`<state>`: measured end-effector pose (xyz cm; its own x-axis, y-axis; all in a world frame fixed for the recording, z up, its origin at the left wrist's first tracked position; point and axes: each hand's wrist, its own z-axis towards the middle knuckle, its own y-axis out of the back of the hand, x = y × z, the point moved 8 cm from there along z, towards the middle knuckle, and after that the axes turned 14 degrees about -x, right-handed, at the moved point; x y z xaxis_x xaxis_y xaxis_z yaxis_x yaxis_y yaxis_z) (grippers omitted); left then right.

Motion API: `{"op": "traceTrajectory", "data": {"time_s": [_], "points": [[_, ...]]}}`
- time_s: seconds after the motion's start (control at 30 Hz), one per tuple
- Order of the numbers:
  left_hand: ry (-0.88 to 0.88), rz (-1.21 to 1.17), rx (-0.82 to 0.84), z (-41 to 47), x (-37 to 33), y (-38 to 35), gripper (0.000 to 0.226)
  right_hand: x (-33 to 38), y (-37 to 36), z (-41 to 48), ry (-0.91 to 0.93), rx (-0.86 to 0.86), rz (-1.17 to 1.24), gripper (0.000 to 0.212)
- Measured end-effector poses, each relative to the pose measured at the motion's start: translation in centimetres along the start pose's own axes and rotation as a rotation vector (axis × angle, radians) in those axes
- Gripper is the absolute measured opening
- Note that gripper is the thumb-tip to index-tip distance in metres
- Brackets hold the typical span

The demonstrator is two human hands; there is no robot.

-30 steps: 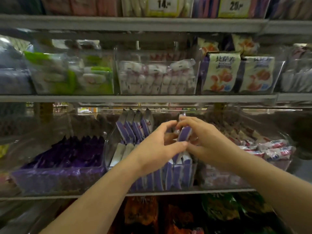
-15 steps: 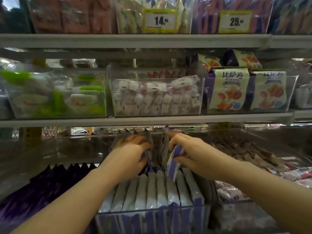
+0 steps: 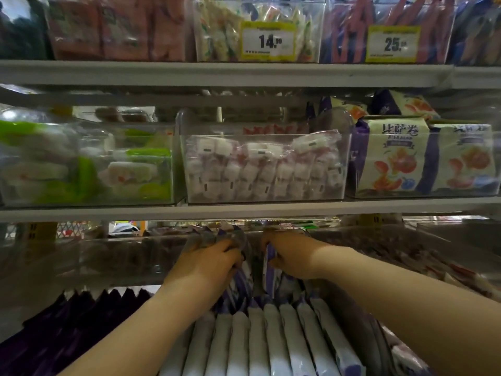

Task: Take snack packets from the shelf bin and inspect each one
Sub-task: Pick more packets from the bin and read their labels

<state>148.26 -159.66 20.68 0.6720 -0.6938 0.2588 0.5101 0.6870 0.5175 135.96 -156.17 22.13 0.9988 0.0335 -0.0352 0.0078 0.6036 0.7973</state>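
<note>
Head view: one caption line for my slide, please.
Left hand and right hand grip upright snack packets inside the shelf bin.

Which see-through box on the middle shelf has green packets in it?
The leftmost box; the middle one holds white sweets, the right one orange-pictured bags.

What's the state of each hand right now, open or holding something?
Left hand: grip closed over the rear packets in the bin.
Right hand: grip closed on one purple-and-white packet.

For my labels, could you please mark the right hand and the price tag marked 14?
right hand (image 3: 294, 258): head view, back of the hand.
price tag marked 14 (image 3: 268, 41): head view, on its printed number.
</note>
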Motion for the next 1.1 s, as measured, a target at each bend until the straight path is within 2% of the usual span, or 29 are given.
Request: {"op": "traceTrajectory", "data": {"time_s": [0.23,0.37,0.53,0.77,0.83,0.93,1.0,1.1], "points": [[0.086,-0.001,0.039,0.3,0.2,-0.3,0.030,1.2,-3.3,1.1,0.063,0.051,-0.108,0.045],[0.075,0.065,0.051,0.0,0.2,-0.5,0.040,0.7,-2.2,0.4,0.059,0.015,-0.134,0.035],[0.023,0.132,0.012,-0.4,-0.4,0.3,0.040,0.4,-2.5,-1.6,0.116,0.276,-0.294,0.037],[-0.087,0.143,0.072,-0.8,-1.3,-0.2,0.049,1.5,-4.9,-1.9,0.139,0.484,-0.423,0.038],[-0.103,0.138,0.060,-1.0,-1.3,0.0,0.049,1.2,-3.7,-1.5,0.143,0.458,-0.350,0.038],[-0.194,0.123,-0.001,-1.3,-1.9,1.5,0.047,-0.3,-0.2,-1.2,0.086,0.257,-0.192,0.041],[-0.262,0.097,-0.073,-1.2,-3.0,2.4,0.041,-1.4,1.3,-1.5,0.101,0.143,-0.222,0.042],[-0.370,0.017,-0.172,-0.6,-5.5,2.3,0.029,-1.8,1.8,-2.2,0.156,0.098,-0.181,0.031]]}}
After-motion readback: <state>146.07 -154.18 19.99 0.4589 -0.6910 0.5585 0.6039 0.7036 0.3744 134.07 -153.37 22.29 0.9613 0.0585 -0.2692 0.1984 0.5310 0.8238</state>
